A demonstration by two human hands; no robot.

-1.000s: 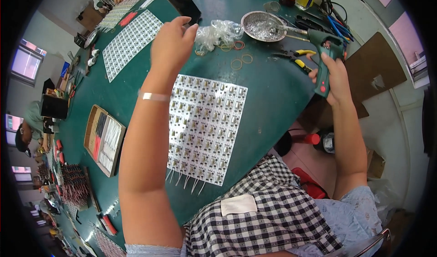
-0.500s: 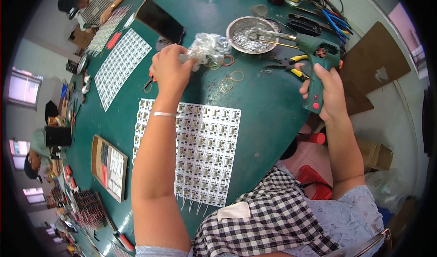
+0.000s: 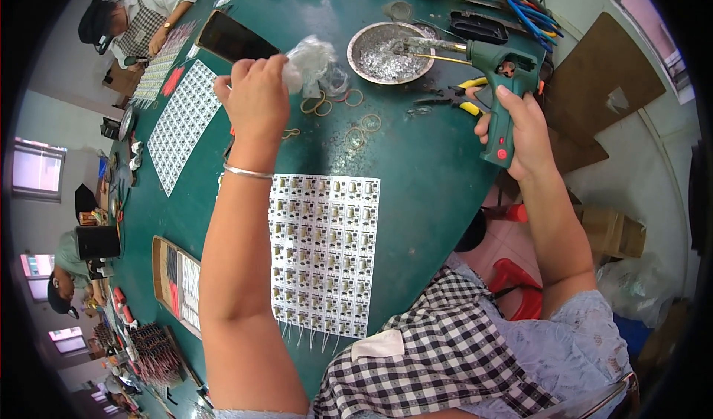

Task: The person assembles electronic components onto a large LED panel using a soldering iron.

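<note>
In my right hand (image 3: 526,131) is a green soldering gun (image 3: 512,63), held by its handle with the fingers wrapped round it. Its metal tip and thin feed tube reach over a round metal bowl (image 3: 354,66) of silvery solder scraps. My left hand (image 3: 256,100) is closed at the edge of a crumpled clear plastic bag (image 3: 312,59); its thumb is hidden. Under my left forearm lies a white panel of small circuit boards (image 3: 323,252), with thin wires sticking out along its near edge. The forearm covers the panel's left part.
Yellow-and-black pliers (image 3: 469,107) lie right of the bowl, and rubber bands (image 3: 369,123) lie before it. A dark phone (image 3: 236,39) and a second board panel (image 3: 186,118) are at the left. A box of wires (image 3: 165,278) sits nearby. Co-workers sit along the left.
My left hand has shifted left and turned, and the plastic bag has moved a little with it. The soldering gun still points over the bowl. The whole view has shifted slightly.
</note>
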